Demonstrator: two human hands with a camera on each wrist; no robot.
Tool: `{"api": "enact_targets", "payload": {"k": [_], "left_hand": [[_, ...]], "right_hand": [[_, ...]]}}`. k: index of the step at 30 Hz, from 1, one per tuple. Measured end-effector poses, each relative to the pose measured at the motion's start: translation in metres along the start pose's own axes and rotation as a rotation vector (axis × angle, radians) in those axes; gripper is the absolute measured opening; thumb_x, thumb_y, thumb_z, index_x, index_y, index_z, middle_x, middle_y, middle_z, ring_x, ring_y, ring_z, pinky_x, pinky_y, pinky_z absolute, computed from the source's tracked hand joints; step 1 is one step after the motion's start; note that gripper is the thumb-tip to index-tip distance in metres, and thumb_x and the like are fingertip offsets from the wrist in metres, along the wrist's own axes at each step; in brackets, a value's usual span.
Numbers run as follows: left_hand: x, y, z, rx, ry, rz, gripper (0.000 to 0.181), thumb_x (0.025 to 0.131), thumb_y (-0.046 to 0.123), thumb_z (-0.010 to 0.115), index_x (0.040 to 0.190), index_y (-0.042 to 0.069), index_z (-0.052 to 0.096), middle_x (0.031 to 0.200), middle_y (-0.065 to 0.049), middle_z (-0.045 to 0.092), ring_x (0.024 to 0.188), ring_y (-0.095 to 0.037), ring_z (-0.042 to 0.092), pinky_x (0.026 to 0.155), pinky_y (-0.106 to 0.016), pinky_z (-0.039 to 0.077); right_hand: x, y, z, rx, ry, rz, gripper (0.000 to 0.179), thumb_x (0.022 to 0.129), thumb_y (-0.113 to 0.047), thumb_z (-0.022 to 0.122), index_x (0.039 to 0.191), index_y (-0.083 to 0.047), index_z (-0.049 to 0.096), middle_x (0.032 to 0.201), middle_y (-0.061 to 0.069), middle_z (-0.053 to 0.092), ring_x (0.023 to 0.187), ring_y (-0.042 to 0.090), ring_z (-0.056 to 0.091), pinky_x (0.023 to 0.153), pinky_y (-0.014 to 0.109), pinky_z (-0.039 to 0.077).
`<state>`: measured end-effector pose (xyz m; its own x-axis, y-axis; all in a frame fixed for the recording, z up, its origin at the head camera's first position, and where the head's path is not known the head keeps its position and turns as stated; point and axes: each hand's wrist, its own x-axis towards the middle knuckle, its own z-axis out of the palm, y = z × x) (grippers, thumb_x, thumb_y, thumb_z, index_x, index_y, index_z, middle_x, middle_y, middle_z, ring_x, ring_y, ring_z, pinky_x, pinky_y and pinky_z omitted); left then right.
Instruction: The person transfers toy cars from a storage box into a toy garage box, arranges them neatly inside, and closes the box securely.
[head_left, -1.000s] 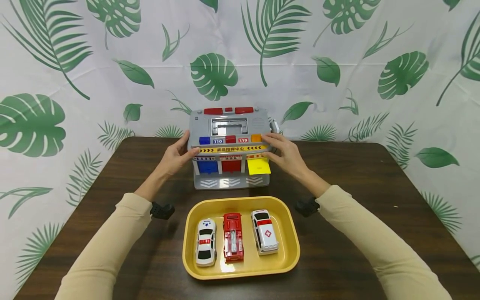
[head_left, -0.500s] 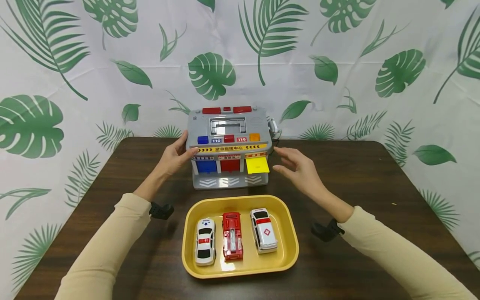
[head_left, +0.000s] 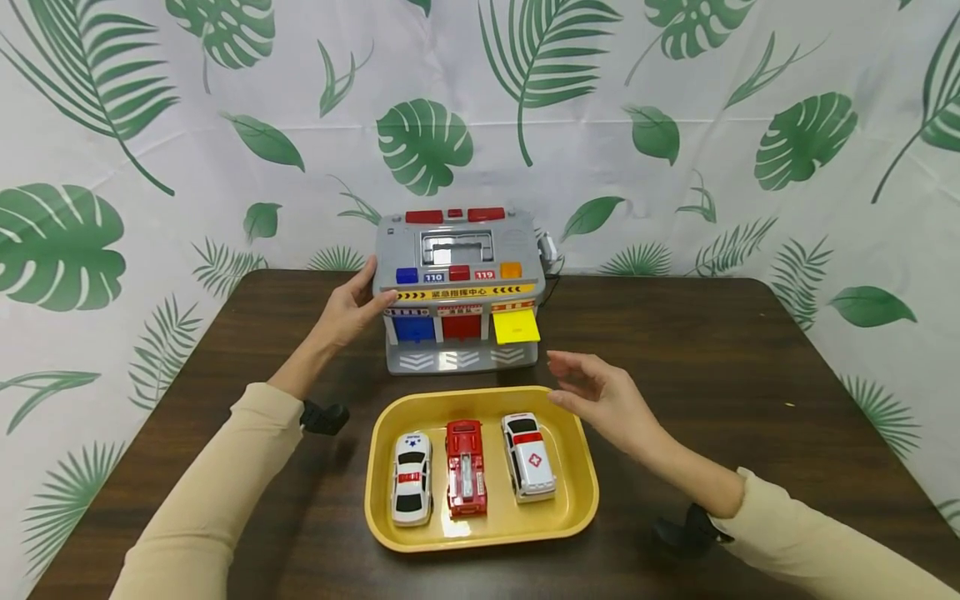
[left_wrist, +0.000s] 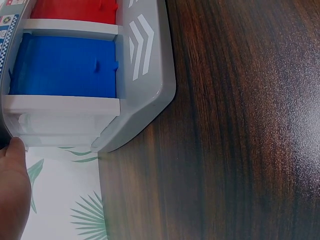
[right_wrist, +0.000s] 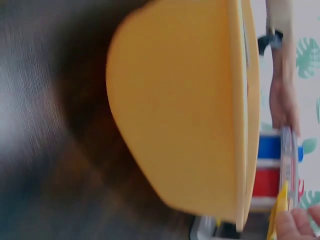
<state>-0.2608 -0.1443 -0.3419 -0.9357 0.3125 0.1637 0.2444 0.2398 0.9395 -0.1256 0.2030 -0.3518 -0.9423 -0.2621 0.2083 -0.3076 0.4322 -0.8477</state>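
A grey toy emergency station [head_left: 517, 244] stands on the table near the back wall. Its blue door [head_left: 414, 330] and red door [head_left: 461, 327] are down, while the yellow door [head_left: 516, 327] is swung up and outward. My left hand [head_left: 341, 317] grips the station's left side, thumb on the front roof edge. Fingers loosely bent and holding nothing, my right hand [head_left: 611, 404] hovers by the right rim of a yellow tray [head_left: 480, 543]. In the tray lie a white police car [head_left: 409, 492], a red fire truck [head_left: 466, 467] and a white ambulance [head_left: 531, 467].
Dark wooden table [head_left: 697, 358] surrounds the station and tray. A white leaf-print cloth [head_left: 570, 167] hangs behind. From the station's right side a white piece [head_left: 548, 247] with a thin dark cord sticks out.
My right hand has left the station's right front corner, beside the raised yellow door, and moved down and toward me to the tray's right rim. My left hand keeps its grip.
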Motion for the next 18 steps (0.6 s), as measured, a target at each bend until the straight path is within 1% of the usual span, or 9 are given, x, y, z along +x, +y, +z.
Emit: {"api": "enact_targets", "payload": {"k": [1, 2, 4, 5, 8, 9, 12, 16, 18], "left_hand": [[0.000, 0.000, 0.000, -0.002, -0.001, -0.001, 0.074, 0.095, 0.011, 0.055, 0.149, -0.001, 0.006, 0.156, -0.016, 0.014, 0.136, -0.031, 0.033, 0.109, -0.043, 0.032], [0.002, -0.005, 0.000, -0.003, 0.000, 0.005, 0.074, 0.095, 0.012, 0.056, 0.149, 0.001, 0.007, 0.156, -0.014, 0.015, 0.135, -0.030, 0.034, 0.108, -0.042, 0.032], [0.002, -0.005, 0.000, -0.004, 0.003, 0.008, 0.074, 0.095, 0.011, 0.055, 0.149, 0.000, 0.007, 0.156, -0.015, 0.014, 0.135, -0.031, 0.034, 0.108, -0.042, 0.033], [0.002, -0.005, 0.000, -0.004, 0.003, 0.012, 0.073, 0.095, 0.011, 0.055, 0.149, 0.000, 0.007, 0.155, -0.015, 0.014, 0.135, -0.032, 0.034, 0.108, -0.042, 0.033], [0.007, -0.015, -0.002, -0.015, 0.006, 0.025, 0.074, 0.094, 0.011, 0.056, 0.149, 0.002, 0.007, 0.156, -0.013, 0.014, 0.136, -0.030, 0.033, 0.108, -0.040, 0.033], [0.007, -0.015, -0.003, -0.016, 0.006, 0.023, 0.074, 0.094, 0.011, 0.056, 0.149, 0.002, 0.007, 0.156, -0.013, 0.013, 0.136, -0.030, 0.032, 0.108, -0.040, 0.032], [0.011, -0.027, -0.004, -0.028, 0.011, 0.038, 0.075, 0.094, 0.015, 0.057, 0.150, 0.006, 0.008, 0.157, -0.010, 0.013, 0.137, -0.028, 0.032, 0.108, -0.038, 0.032], [0.011, -0.030, -0.004, -0.024, 0.015, 0.046, 0.076, 0.094, 0.018, 0.058, 0.150, 0.006, 0.009, 0.157, -0.010, 0.013, 0.137, -0.028, 0.031, 0.109, -0.037, 0.033], [0.011, -0.029, -0.004, -0.022, 0.015, 0.040, 0.076, 0.094, 0.017, 0.058, 0.150, 0.006, 0.009, 0.157, -0.009, 0.013, 0.137, -0.027, 0.031, 0.109, -0.037, 0.032]], "right_hand": [[-0.003, -0.001, 0.002, 0.022, -0.016, 0.028, 0.053, 0.081, -0.001, 0.071, 0.130, 0.001, 0.052, 0.122, 0.020, 0.058, 0.114, 0.034, 0.056, 0.091, 0.032, 0.050], [-0.006, -0.002, 0.004, 0.035, -0.031, 0.060, 0.054, 0.081, -0.002, 0.071, 0.131, 0.001, 0.051, 0.122, 0.019, 0.058, 0.114, 0.034, 0.056, 0.091, 0.032, 0.050], [-0.011, -0.005, 0.008, 0.064, -0.063, 0.124, 0.056, 0.081, -0.002, 0.071, 0.133, 0.001, 0.049, 0.124, 0.020, 0.057, 0.115, 0.036, 0.054, 0.093, 0.032, 0.049], [-0.013, -0.007, 0.010, 0.074, -0.079, 0.153, 0.058, 0.081, -0.003, 0.072, 0.134, 0.001, 0.047, 0.124, 0.021, 0.056, 0.116, 0.037, 0.053, 0.094, 0.033, 0.048], [-0.021, -0.012, 0.015, 0.105, -0.128, 0.230, 0.064, 0.082, -0.009, 0.072, 0.137, 0.003, 0.041, 0.129, 0.022, 0.051, 0.120, 0.037, 0.049, 0.098, 0.038, 0.045], [-0.023, -0.014, 0.016, 0.124, -0.143, 0.252, 0.067, 0.083, -0.011, 0.072, 0.139, 0.004, 0.038, 0.131, 0.023, 0.048, 0.122, 0.038, 0.047, 0.100, 0.040, 0.044], [-0.028, -0.019, 0.019, 0.189, -0.174, 0.323, 0.076, 0.083, -0.016, 0.072, 0.142, 0.006, 0.030, 0.139, 0.025, 0.040, 0.128, 0.039, 0.039, 0.106, 0.047, 0.036], [-0.033, -0.026, 0.025, 0.271, -0.193, 0.424, 0.083, 0.084, -0.015, 0.072, 0.144, 0.008, 0.020, 0.148, 0.027, 0.028, 0.136, 0.042, 0.028, 0.111, 0.051, 0.026], [-0.035, -0.029, 0.027, 0.290, -0.200, 0.465, 0.084, 0.085, -0.014, 0.070, 0.145, 0.009, 0.017, 0.150, 0.028, 0.023, 0.137, 0.043, 0.024, 0.112, 0.052, 0.023]]}}
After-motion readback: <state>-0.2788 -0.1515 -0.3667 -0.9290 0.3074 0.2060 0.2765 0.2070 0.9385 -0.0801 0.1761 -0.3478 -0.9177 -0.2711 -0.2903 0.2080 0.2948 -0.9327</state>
